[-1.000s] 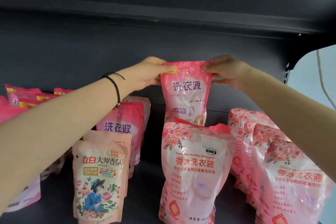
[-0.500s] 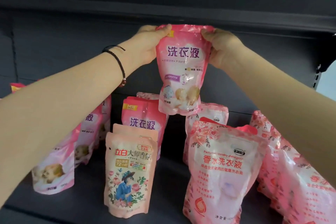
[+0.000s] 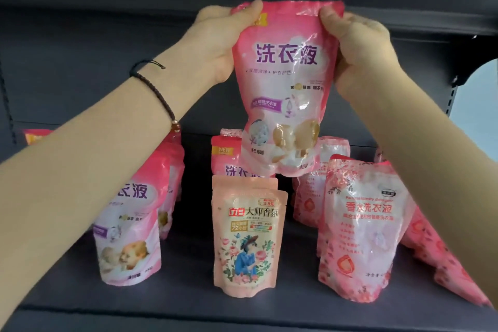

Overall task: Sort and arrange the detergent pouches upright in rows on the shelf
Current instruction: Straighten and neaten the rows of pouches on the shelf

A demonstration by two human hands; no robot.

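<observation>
The detergent pouch [image 3: 285, 83] is held upright above the shelf [image 3: 188, 302], its top corners clasped in the grip of the left hand [image 3: 215, 43] at 10 o'clock and the right hand [image 3: 358, 54] at 2 o'clock.

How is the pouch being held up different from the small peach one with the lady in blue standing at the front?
The held pouch hangs in the air, pinched at its top corners by the left hand and right hand; the peach pouch stands untouched on the shelf. The held pouch is bright pink and white with purple lettering; the peach pouch is paler, showing a figure in blue among roses. The held pouch looks larger. Both are upright, facing forward.
</observation>
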